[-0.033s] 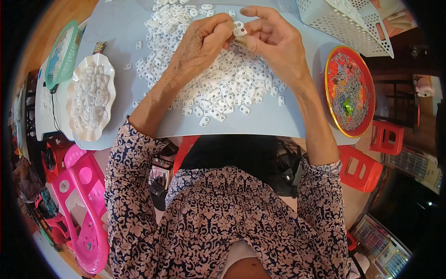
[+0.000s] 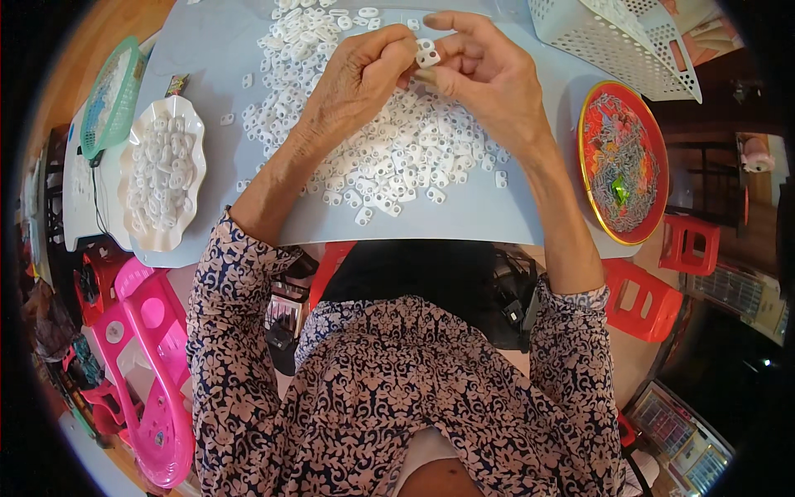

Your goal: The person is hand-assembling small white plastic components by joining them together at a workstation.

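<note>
A small white plastic piece with two round holes (image 2: 427,55) is held up over the far part of the table between my two hands. My left hand (image 2: 364,73) is closed, its thumb and forefinger pinching the piece from the left. My right hand (image 2: 495,79) has its thumb and bent fingers against the piece from the right, its forefinger lifted and stretched out above. Whether a smaller part sits between the fingertips I cannot make out. Beneath both hands spreads a loose heap of the same white two-hole pieces (image 2: 389,157).
Left on the table stands a scalloped white dish (image 2: 197,178) of white pieces, with a green basket (image 2: 124,103) beyond. At right are a red gold-rimmed tray (image 2: 587,178) of small grey metal parts and a perforated grey-white basket (image 2: 617,54). Pink and red plastic seats (image 2: 642,302) flank the table.
My right hand has shifted very slightly, and its thumb sits a little differently under the white piece. My left hand looks the same.
</note>
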Motion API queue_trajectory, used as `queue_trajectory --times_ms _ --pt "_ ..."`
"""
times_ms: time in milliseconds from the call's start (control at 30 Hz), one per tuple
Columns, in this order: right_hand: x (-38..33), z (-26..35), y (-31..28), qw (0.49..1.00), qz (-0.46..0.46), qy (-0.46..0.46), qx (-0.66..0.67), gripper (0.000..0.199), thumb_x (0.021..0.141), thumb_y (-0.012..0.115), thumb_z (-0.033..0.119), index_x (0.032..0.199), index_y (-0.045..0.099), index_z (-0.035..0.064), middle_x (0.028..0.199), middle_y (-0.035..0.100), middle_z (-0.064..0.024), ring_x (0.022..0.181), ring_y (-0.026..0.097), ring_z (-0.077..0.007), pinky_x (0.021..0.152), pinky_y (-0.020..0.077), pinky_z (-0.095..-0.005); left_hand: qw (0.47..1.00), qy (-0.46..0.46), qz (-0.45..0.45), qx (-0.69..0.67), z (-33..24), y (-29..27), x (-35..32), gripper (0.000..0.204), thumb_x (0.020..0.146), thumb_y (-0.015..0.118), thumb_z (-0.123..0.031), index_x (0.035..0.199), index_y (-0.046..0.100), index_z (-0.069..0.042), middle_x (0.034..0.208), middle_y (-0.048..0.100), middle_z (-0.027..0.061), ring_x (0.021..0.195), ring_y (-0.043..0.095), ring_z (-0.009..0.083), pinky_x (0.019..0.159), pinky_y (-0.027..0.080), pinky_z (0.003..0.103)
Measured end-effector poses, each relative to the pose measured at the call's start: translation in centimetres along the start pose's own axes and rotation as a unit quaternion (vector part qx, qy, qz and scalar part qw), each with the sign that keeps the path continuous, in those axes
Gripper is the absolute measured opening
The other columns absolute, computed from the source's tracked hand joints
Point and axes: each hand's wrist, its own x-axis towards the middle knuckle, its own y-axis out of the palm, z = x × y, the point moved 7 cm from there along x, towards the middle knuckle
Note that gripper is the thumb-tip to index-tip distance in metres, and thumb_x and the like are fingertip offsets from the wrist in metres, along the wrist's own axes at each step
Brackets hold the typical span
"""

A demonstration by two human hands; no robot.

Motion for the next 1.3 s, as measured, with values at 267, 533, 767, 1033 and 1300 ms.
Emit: queue_trajectory --times_ms 267,533,767,1033,1300 --pt "-0.1 0.0 -0.3 0.975 0.013 -0.089 -0.203 0.029 0.072 0.074 0.008 0.098 0.062 0.0035 0.067 0.055 -0.0001 0.06 0.054 -0.0062 0.055 0.0463 -0.0211 0.999 -0.021 0.019 -0.028 0.3 0.6 -0.2 0.024 0.091 0.042 -0.019 0.075 0.045 -0.001 0.062 0.045 0.0018 0.059 0.041 0.0088 0.053 0.037 0.025" --pt "-0.1 0.4 -0.3 0.974 0.022 -0.098 -0.203 0.028 0.069 0.078 0.012 0.09 0.064 0.0028 0.062 0.054 -0.0005 0.057 0.051 -0.007 0.054 0.0448 -0.0209 0.997 0.01 0.021 0.069 -1.0 0.6 -0.4 0.023 0.09 0.04 -0.017 0.076 0.045 -0.001 0.06 0.04 0.0071 0.057 0.036 0.013 0.053 0.037 0.03" --pt "-0.2 0.7 -0.2 0.976 0.022 -0.1 -0.195 0.025 0.069 0.078 0.011 0.088 0.064 0.0029 0.062 0.054 0.0002 0.056 0.05 -0.006 0.053 0.0441 -0.0208 0.998 -0.007 0.028 0.063 -1.2 0.7 -0.6 0.022 0.09 0.04 -0.017 0.076 0.046 0.0 0.06 0.04 0.0071 0.056 0.036 0.0131 0.052 0.037 0.03" --pt "-0.3 0.8 -0.3 0.971 0.02 -0.11 -0.209 0.022 0.07 0.077 0.008 0.087 0.064 0.0023 0.065 0.06 -0.0008 0.058 0.053 -0.0057 0.054 0.0461 -0.0206 0.999 -0.004 0.011 0.035 -0.7 1.1 -0.8 0.022 0.09 0.04 -0.016 0.076 0.046 0.0 0.06 0.039 0.0068 0.056 0.037 0.0129 0.052 0.037 0.03" --pt "-0.4 0.7 -0.3 0.971 0.009 -0.121 -0.205 0.02 0.07 0.077 0.008 0.085 0.065 0.0021 0.066 0.063 -0.0015 0.059 0.055 -0.0055 0.055 0.0471 -0.0204 0.999 -0.022 0.031 0.036 -0.8 1.2 -0.8 0.023 0.09 0.04 -0.016 0.075 0.047 0.001 0.06 0.041 0.0073 0.056 0.038 0.0126 0.053 0.038 0.03"
